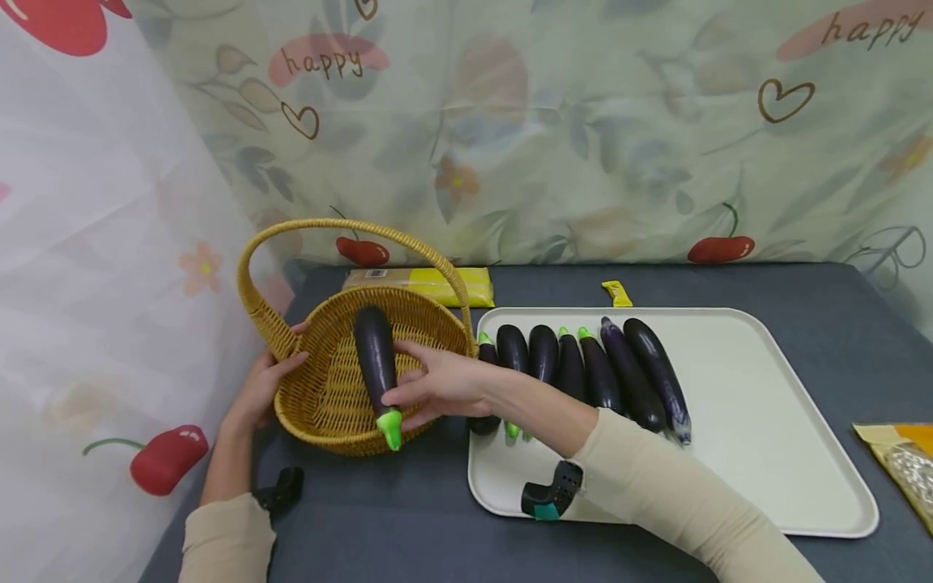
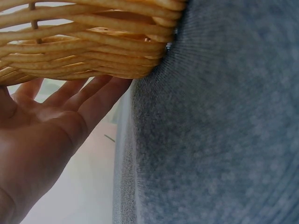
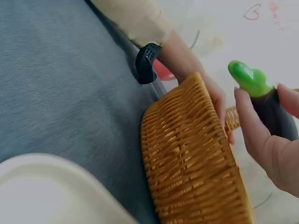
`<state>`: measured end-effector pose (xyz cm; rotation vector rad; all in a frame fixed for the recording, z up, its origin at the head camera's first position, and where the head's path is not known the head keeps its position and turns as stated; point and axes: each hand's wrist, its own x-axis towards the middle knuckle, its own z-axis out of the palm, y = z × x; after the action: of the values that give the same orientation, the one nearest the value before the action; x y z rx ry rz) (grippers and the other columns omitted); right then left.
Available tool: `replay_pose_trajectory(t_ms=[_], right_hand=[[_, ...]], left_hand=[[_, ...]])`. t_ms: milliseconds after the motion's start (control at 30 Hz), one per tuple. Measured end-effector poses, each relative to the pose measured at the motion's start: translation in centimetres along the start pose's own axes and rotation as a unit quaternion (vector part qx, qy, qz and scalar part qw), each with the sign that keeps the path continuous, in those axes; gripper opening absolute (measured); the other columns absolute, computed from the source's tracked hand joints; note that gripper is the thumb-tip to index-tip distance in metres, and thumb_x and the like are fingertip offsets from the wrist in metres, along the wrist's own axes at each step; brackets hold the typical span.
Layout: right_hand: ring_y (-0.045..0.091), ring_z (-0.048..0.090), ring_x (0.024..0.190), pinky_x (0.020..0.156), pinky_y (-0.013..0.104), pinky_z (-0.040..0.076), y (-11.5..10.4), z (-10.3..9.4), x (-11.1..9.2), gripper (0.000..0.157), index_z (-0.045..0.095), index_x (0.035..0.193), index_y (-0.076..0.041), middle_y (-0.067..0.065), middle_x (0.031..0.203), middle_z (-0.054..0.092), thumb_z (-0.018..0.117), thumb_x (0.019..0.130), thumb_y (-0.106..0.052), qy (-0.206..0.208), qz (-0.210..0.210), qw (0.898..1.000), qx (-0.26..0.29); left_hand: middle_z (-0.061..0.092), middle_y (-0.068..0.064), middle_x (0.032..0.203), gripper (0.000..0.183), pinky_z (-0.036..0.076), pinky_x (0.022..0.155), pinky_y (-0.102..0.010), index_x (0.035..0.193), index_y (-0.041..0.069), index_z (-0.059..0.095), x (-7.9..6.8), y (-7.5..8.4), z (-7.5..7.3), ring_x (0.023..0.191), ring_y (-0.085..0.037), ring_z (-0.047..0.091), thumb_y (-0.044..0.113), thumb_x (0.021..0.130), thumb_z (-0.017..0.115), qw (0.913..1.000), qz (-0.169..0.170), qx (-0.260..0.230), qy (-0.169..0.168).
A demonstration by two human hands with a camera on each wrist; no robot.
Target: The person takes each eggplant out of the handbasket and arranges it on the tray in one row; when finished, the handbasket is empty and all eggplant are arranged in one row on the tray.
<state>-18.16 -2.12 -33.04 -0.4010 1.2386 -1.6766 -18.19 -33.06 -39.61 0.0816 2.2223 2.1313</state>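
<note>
A dark purple eggplant [image 1: 375, 348] with a bright green stem end is held over a woven wicker basket [image 1: 315, 429]. My right hand [image 1: 448, 385] grips it from the right, near the stem, which points toward me. In the right wrist view, thumb and fingers pinch the eggplant [image 3: 275, 114] above the level of the basket [image 3: 191, 154]. At the basket's left side, my left hand [image 1: 258, 393] holds the rim, thumb over the edge. Its fingers [image 2: 100, 95] reach under the wickerwork in the left wrist view. Several more eggplants [image 1: 598, 364] lie side by side on a white tray [image 1: 773, 437].
The basket's tall arched handle [image 1: 357, 227] stands up over its opening. Behind the basket lies a yellow packet [image 1: 455, 283]; a small yellow wrapper [image 1: 618, 293] sits behind the tray. Another bag [image 1: 904, 465] is at the right edge. Patterned cloth [image 1: 510, 138] hangs behind the table.
</note>
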Motion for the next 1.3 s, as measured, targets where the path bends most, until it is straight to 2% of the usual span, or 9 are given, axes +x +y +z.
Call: replay_pose_trajectory(t_ms=[167, 300, 467, 633, 833, 1067, 1200, 1300], right_hand=[[0.032, 0.059, 0.106, 0.087, 0.049, 0.047, 0.6, -1.2, -3.1, 0.085, -0.001, 0.154, -0.02, 0.02, 0.127, 0.054, 0.053, 0.093, 0.006, -0.035, 0.007, 0.999, -0.031], [0.031, 0.059, 0.106, 0.087, 0.048, 0.047, 1.4, -2.4, -5.5, 0.087, -0.002, 0.153, -0.017, 0.019, 0.124, 0.055, 0.055, 0.092, 0.006, -0.047, 0.018, 0.997, -0.05], [0.028, 0.06, 0.101, 0.088, 0.049, 0.047, 2.5, -4.3, -8.4, 0.095, -0.002, 0.153, -0.014, 0.02, 0.123, 0.054, 0.066, 0.088, -0.002, -0.06, 0.026, 0.996, -0.056], [0.029, 0.062, 0.098, 0.088, 0.051, 0.046, 3.1, -6.2, -11.2, 0.102, -0.003, 0.153, -0.013, 0.024, 0.131, 0.048, 0.073, 0.085, -0.011, -0.054, 0.023, 0.997, -0.059], [0.027, 0.06, 0.1, 0.087, 0.05, 0.047, 3.0, -8.8, -14.9, 0.1, -0.007, 0.152, -0.011, 0.028, 0.133, 0.045, 0.069, 0.088, -0.01, -0.003, 0.01, 0.997, -0.079], [0.031, 0.052, 0.117, 0.093, 0.046, 0.042, 2.0, -12.9, -19.9, 0.088, -0.01, 0.152, -0.012, 0.025, 0.138, 0.043, 0.057, 0.095, -0.006, 0.069, -0.019, 0.99, -0.119], [0.029, 0.049, 0.122, 0.096, 0.044, 0.041, 1.4, -15.5, -23.0, 0.085, -0.012, 0.152, -0.015, 0.02, 0.142, 0.039, 0.053, 0.097, -0.006, 0.116, -0.021, 0.985, -0.122], [0.025, 0.051, 0.121, 0.096, 0.042, 0.042, 1.4, -17.6, -25.0, 0.084, -0.014, 0.152, -0.017, 0.014, 0.141, 0.041, 0.05, 0.098, -0.006, 0.144, -0.019, 0.982, -0.119]], left_hand=[[0.019, -0.018, 0.152, 0.054, 0.044, 0.086, -0.019, 0.149, 0.008, 0.028, 0.0, -0.1, 0.0, 0.119, -0.01, 0.044, 0.014, 0.101, 0.049, 1.0, 0.002, 0.006, 0.001], [0.023, -0.017, 0.149, 0.054, 0.045, 0.086, -0.02, 0.149, 0.009, 0.029, 0.0, 0.0, 0.0, 0.117, -0.008, 0.045, 0.015, 0.1, 0.05, 1.0, 0.001, 0.001, -0.001], [0.025, -0.016, 0.146, 0.054, 0.045, 0.085, -0.021, 0.15, 0.009, 0.027, 0.0, 0.1, 0.1, 0.117, -0.009, 0.046, 0.017, 0.101, 0.05, 1.0, -0.004, 0.0, -0.005], [0.024, -0.016, 0.147, 0.054, 0.045, 0.085, -0.02, 0.149, 0.009, 0.029, 0.1, 0.1, 0.1, 0.118, -0.01, 0.044, 0.016, 0.1, 0.05, 1.0, -0.007, -0.001, 0.004], [0.027, -0.014, 0.146, 0.053, 0.045, 0.085, -0.02, 0.149, 0.01, 0.031, 0.0, 0.0, 0.1, 0.115, -0.008, 0.046, 0.015, 0.1, 0.05, 0.9999, -0.008, -0.01, 0.004], [0.025, -0.015, 0.148, 0.053, 0.044, 0.085, -0.019, 0.149, 0.009, 0.03, -0.1, 0.2, 0.2, 0.116, -0.007, 0.046, 0.015, 0.1, 0.05, 1.0, -0.005, 0.003, 0.008], [0.022, -0.017, 0.15, 0.054, 0.043, 0.085, -0.019, 0.149, 0.011, 0.029, -0.1, 0.2, 0.3, 0.116, -0.007, 0.044, 0.017, 0.1, 0.05, 0.9999, -0.01, 0.009, 0.009], [0.026, -0.015, 0.147, 0.054, 0.044, 0.085, -0.019, 0.149, 0.011, 0.03, -0.2, 0.1, 0.2, 0.115, -0.007, 0.046, 0.016, 0.1, 0.051, 0.9999, -0.01, 0.008, 0.01]])
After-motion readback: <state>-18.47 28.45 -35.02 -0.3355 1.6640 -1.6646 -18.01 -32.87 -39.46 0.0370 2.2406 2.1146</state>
